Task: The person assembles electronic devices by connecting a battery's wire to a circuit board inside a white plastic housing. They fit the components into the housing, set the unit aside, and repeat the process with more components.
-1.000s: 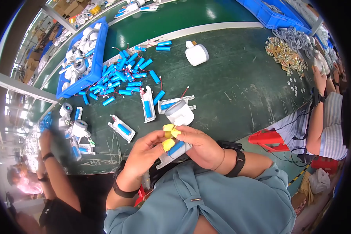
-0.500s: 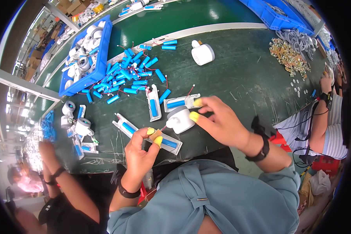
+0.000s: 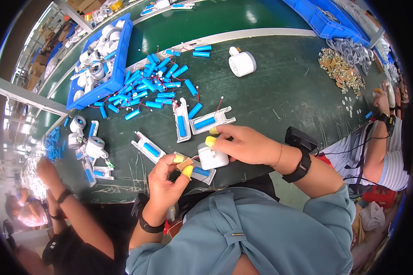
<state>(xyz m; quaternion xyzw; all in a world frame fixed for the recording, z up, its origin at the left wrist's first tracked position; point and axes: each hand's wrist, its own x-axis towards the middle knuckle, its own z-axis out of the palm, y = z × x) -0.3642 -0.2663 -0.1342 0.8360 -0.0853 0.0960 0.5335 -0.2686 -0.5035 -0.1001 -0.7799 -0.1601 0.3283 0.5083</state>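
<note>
My left hand [image 3: 166, 183], with yellow finger cots on thumb and forefinger, pinches a small tan circuit board [image 3: 185, 163]. A thin wire runs from near the board toward a white round housing [image 3: 214, 158] with a short neck. My right hand [image 3: 248, 145], also in yellow cots, reaches over that housing; its thumb and forefinger tips are close together at the housing's rim, and a curled finger shows against its side. Under the left fingertips lies a white handle shell [image 3: 208, 177] with a blue battery cell [image 3: 200, 171]. Another such shell [image 3: 142, 140] rests just beyond.
Further off lie two more white shells [image 3: 184, 135] with cells, a heap of blue cells [image 3: 147, 85] and another white housing [image 3: 242, 63]. A blue crate [image 3: 124, 50] of housings stands left; small boards [image 3: 337, 68] lie right. Co-workers' arms [image 3: 85, 220] show at both sides.
My right hand has moved left, and the white housing has shifted nearer to me beneath it. The left hand keeps its pinch on the small board, almost in place.
</note>
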